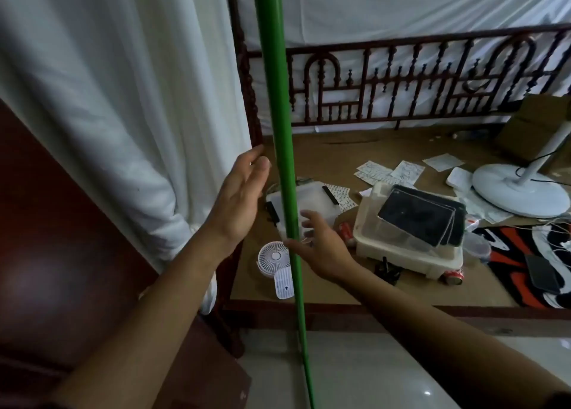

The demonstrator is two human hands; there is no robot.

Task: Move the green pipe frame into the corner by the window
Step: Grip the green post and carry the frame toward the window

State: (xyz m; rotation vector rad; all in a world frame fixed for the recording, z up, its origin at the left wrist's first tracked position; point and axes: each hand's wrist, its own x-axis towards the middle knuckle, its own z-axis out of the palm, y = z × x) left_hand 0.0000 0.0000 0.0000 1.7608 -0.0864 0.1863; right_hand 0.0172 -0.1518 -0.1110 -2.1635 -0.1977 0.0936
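Note:
A green pipe (279, 121) of the frame stands nearly upright through the middle of the view, from the top edge down to the tiled floor. My left hand (239, 198) is open just left of the pipe, fingers straight, not touching it. My right hand (321, 248) is open just right of the pipe, lower down, with the thumb close to or against the pipe and the fingers spread. Only this one pipe of the frame is in view.
A wooden bed platform (340, 158) with a carved rail (401, 78) lies behind the pipe. On it are plastic boxes (401, 238), tablets (420, 214), a small white fan (273, 259), papers and a stand fan base (519, 192). White curtain (108, 99) hangs left.

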